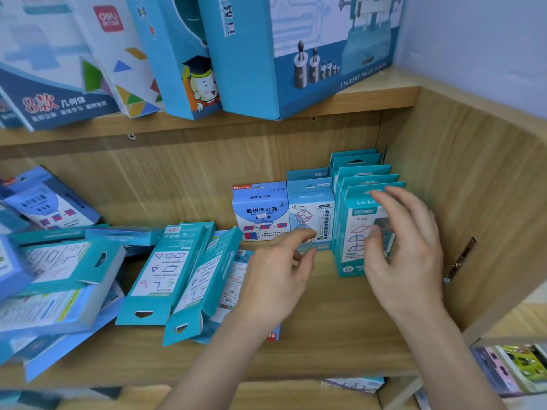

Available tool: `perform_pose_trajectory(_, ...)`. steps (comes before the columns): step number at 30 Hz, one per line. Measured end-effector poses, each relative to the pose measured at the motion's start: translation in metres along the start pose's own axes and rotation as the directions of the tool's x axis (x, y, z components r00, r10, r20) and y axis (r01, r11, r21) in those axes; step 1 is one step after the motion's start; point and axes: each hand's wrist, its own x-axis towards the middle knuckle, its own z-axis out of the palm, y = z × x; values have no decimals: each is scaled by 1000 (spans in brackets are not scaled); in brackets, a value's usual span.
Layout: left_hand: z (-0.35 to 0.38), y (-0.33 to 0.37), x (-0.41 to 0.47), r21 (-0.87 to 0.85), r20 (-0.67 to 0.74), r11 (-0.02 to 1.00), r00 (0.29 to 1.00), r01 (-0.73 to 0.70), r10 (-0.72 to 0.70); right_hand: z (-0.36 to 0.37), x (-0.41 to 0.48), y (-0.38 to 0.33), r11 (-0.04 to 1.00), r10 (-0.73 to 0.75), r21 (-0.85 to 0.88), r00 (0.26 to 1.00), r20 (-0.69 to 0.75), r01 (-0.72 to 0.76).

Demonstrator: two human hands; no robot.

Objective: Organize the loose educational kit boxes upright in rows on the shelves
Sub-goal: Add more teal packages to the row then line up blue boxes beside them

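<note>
**Kit boxes [310, 199] part upright, part heaped**

Right hand [405, 247] is open, fingers spread and loosely bent against the front teal box [352, 255], gripping nothing; left hand [278, 273] is also open, fingertips [307, 234] at the foot of the pale blue box [310, 217] just beside it; a blue-and-white box [260, 214] stands next along; more teal boxes [364, 173] stand in a row behind the front one, near the side wall [473, 187]; loose teal boxes [165, 270] lie tumbled at the wooden shelf's [340, 327] left.
</note>
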Motion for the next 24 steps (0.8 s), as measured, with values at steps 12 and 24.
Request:
perform_pose_trajectory(12, -99, -59, -80, 295, -144, 943, 983, 154, -115, 36, -47, -45, 952, 77, 251, 933, 351, -173)
perform_pose_trajectory(24, -119, -87, -96, 350, -95, 928, 990, 127, -100, 77, -81, -84, 925, 65, 234, 733, 678, -299)
